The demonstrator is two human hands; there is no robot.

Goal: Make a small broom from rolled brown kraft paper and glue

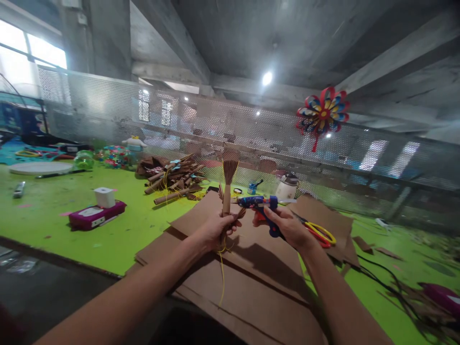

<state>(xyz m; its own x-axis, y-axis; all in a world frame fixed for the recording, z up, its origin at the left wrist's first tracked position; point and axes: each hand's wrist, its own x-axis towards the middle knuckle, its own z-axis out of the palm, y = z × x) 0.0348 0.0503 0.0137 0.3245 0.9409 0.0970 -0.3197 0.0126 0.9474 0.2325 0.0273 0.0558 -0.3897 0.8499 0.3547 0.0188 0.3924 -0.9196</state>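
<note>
My left hand (215, 230) is closed around a rolled brown paper stick with a fringed top (227, 184), held upright above the brown cardboard sheets (251, 282). A thin yellow string (222, 273) hangs down from that hand. My right hand (287, 226) grips a blue glue gun (259, 203), its nozzle pointing left and almost touching the stick just above my left hand. Both hands are over the green table (118, 235).
A pile of similar brown paper sticks (172, 179) lies behind. Yellow and red scissors (319, 234) rest beside my right hand. A magenta box with a white cube (97, 211) sits left. A small white pot (287, 188) stands near the mesh fence, where a colourful paper pinwheel (323, 114) hangs.
</note>
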